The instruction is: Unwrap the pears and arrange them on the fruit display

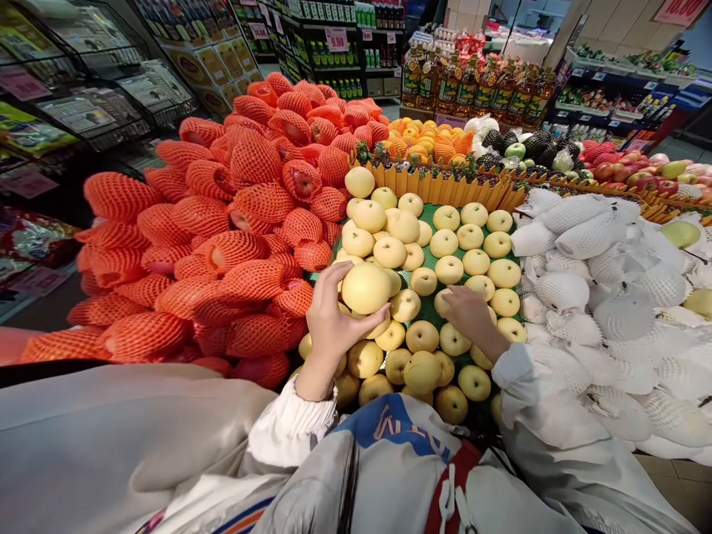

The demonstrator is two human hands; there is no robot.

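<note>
Mid-frame, my left hand (334,326) clasps yellow fruit (366,288); right hand (470,315), apart, at second fruit (440,302), grip unclear. Seemingly handling step; next move needs gentleness.

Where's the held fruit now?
Near the head view's centre: the yellow fruit is in the left hand, over the loose fruit, with the red-netted fruit to its left.

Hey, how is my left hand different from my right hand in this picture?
Your left hand holds a large yellow fruit; your right hand touches a smaller-looking fruit, mostly hidden by its fingers, among the rows.
The left hand's thumb and fingers are spread wide; the right hand's fingers curl downward, close together.
Both are bare, with pale sleeves ending near the wrist.
</note>
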